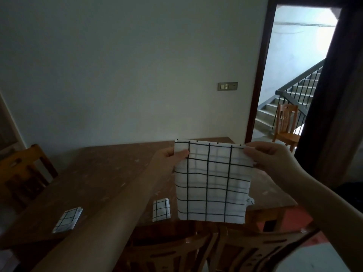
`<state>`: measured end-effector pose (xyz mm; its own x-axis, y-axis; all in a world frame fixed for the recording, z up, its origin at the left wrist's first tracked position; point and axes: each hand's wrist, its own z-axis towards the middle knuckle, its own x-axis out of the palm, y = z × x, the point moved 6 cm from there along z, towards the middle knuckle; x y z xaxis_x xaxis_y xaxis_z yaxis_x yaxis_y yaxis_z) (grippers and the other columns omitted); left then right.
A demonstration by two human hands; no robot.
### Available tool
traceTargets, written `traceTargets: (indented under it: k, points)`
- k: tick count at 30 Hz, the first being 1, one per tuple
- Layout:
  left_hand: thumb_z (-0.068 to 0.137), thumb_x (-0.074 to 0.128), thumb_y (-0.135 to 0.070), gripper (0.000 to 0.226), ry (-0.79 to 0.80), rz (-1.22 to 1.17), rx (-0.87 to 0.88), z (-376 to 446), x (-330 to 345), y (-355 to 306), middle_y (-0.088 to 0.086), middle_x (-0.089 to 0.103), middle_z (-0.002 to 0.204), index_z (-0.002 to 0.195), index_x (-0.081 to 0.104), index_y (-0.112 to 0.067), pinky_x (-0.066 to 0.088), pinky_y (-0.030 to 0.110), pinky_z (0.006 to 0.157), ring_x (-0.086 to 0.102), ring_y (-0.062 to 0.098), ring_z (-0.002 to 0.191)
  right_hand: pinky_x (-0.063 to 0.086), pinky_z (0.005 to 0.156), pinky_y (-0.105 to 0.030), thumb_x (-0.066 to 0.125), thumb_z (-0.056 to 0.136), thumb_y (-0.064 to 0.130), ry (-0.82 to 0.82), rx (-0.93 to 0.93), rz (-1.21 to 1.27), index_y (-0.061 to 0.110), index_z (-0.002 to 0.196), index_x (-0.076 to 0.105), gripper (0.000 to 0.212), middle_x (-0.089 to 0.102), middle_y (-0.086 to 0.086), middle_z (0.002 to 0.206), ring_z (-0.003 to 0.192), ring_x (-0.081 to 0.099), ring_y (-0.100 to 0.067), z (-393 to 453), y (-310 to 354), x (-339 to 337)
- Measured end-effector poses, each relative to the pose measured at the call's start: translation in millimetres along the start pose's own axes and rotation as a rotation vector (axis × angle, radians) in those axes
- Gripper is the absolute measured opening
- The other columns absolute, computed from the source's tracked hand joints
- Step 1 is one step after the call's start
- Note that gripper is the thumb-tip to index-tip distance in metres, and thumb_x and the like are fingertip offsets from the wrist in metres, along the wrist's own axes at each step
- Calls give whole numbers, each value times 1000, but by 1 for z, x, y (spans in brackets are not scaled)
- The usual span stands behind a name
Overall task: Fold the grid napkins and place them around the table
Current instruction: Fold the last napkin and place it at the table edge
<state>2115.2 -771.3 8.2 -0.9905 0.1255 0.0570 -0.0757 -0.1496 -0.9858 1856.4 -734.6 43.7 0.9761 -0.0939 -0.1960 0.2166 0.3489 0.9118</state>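
Observation:
A white napkin with a black grid (211,183) hangs in the air above the brown wooden table (94,173). My left hand (170,156) pinches its top left corner and my right hand (269,156) pinches its top right corner. The cloth looks doubled over and hangs flat and upright. Two small folded grid napkins lie on the table near its front edge: one (67,219) at the left, one (161,210) just left of the hanging cloth.
Two wooden chairs (196,252) stand tucked at the table's near side, and another chair (23,173) stands at the left end. An open doorway at the right shows a staircase and a further chair (286,122). A dark door (334,114) stands at the right.

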Motion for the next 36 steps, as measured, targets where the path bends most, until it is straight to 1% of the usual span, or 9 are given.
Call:
traceTargets:
  k: [6, 9, 11, 15, 20, 25, 29, 32, 36]
  points:
    - [92, 64, -18, 15, 20, -60, -49, 5, -5, 7, 7, 77, 94, 86, 77, -18, 57, 43, 87, 72, 26, 92, 58, 81, -38, 67, 85, 14, -56, -39, -15, 13, 84, 73, 6, 73, -8, 85, 87, 69, -30, 3, 11, 4]
    - [93, 62, -17, 12, 37, -108, -20, 2, -3, 2, 3, 76, 86, 94, 73, -12, 59, 29, 65, 71, 14, 72, 56, 87, -48, 69, 82, 20, -80, -46, -44, 14, 83, 73, 8, 72, -12, 87, 90, 67, -37, 4, 10, 6]
    - [94, 60, -14, 14, 34, -127, 19, 0, -4, -2, 3, 75, 82, 99, 70, -6, 52, 17, 51, 68, 6, 57, 57, 84, -44, 70, 82, 19, -96, -51, -55, 12, 83, 73, 8, 71, -11, 85, 87, 68, -33, 4, 11, 9]
    - [83, 66, -20, 18, 37, -178, 11, 5, -13, -1, 8, 77, 96, 97, 72, -9, 59, 32, 74, 73, 22, 91, 57, 69, -27, 68, 83, 15, -88, -67, -54, 10, 83, 70, 5, 71, -7, 81, 75, 67, -18, 5, 18, 15]
    - [92, 59, -25, 20, 63, -108, -13, 5, -27, 0, 7, 77, 99, 96, 73, -12, 59, 31, 76, 73, 22, 90, 58, 74, -25, 69, 82, 13, -98, -104, -66, 15, 83, 71, 3, 71, -6, 86, 82, 69, -23, 8, 25, 26]
    - [96, 55, -28, 24, 69, -101, -33, 4, -43, 2, 9, 76, 104, 100, 73, -12, 56, 42, 91, 71, 30, 101, 60, 74, -26, 65, 85, 11, -96, -106, -64, 19, 85, 72, 11, 73, -3, 89, 88, 68, -23, 11, 30, 41]
    - [97, 54, -27, 25, 52, -140, -44, 5, -59, 13, 6, 77, 94, 90, 73, -14, 58, 39, 87, 72, 24, 88, 57, 78, -30, 64, 86, 12, -108, -111, -98, 19, 86, 71, 10, 71, -6, 89, 89, 66, -27, 12, 32, 58]
    - [98, 53, -23, 33, 6, -149, -29, 6, -74, 24, 0, 74, 79, 74, 76, -25, 54, 47, 89, 69, 22, 79, 56, 78, -36, 63, 88, 12, -96, -110, -128, 18, 85, 71, 10, 70, -11, 87, 85, 65, -30, 15, 30, 74]
    - [98, 54, -22, 32, -58, -167, 6, 4, -94, 31, 1, 71, 77, 74, 76, -27, 52, 55, 92, 66, 24, 77, 56, 68, -24, 59, 90, 11, -50, -134, -153, 17, 85, 70, 13, 70, -7, 83, 75, 65, -18, 14, 28, 93]
